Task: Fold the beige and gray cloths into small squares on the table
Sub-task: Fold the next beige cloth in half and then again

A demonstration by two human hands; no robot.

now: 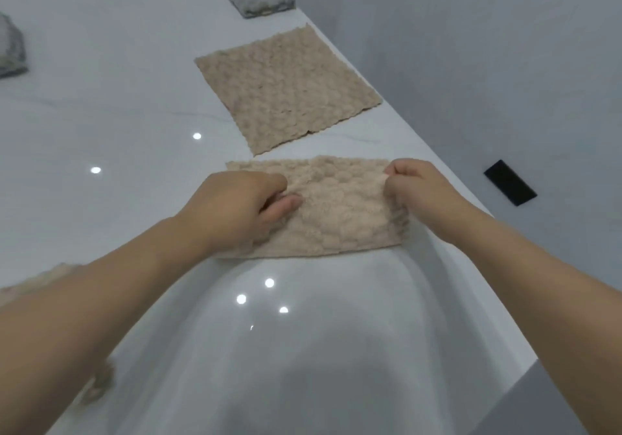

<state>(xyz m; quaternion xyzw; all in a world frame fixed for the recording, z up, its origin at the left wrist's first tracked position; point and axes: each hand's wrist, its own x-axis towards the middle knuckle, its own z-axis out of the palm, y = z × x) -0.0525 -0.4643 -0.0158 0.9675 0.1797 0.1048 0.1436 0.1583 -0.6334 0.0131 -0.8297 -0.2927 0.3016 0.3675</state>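
Cloth (336, 212) lies half-folded, long axis left to right between us — our right hand (414, 188) pinches its right end, our left hand (242, 205) seemingly grips its left part.

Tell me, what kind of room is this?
Probably a room in a home or studio, hard to say. There's a glossy white table beside a plain wall with a black wall plate, and fluffy cloths like the beige cloth being folded.

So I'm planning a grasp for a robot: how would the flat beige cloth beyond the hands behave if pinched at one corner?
The flat beige cloth would probably droop, not stay stiff: the same fabric bends in the hands. Its nubby pile looks grippy, though the glossy table may let it slide. Likely light.
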